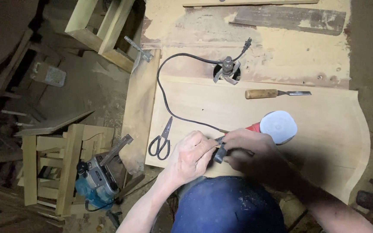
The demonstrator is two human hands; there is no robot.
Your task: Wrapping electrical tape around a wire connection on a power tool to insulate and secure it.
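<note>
Head view: both hands meet at the near edge of the pale board (316,142) — the left hand (191,157) pinches a small tool against the red sander (270,128) (white pad up), which the right hand (253,153) grips. Scissors (161,140) lie left; a chisel (275,93) lies farther off.
</note>
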